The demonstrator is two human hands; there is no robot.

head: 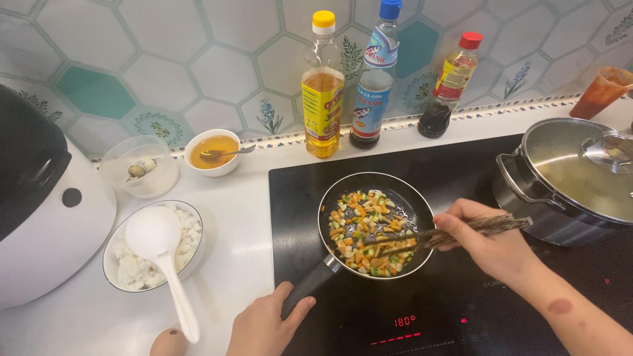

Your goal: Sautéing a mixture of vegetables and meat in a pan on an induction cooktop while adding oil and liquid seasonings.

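My left hand is at the bottom of the view, and its fingers are curled around the dark handle of the small black pan, holding it tight. The pan sits on the black stove top, near its left side. My right hand comes in from the right, just beside the pan's edge. Its fingers are pinched on a pair of brown chopsticks, and the tips of the sticks reach down into the food. The food is little chopped bits, orange, green and pale, spread over the pan's bottom. To the right on the stove stands a big shiny metal pot with a lid lying tilted in it. On the white counter to the left is a bowl of white rice with a white spoon resting on it, and a big white rice cooker next to that. Behind them are a clear tub with small speckled eggs and a little white bowl of yellow liquid with a spoon in it. Three bottles stand in a row by the tiled wall
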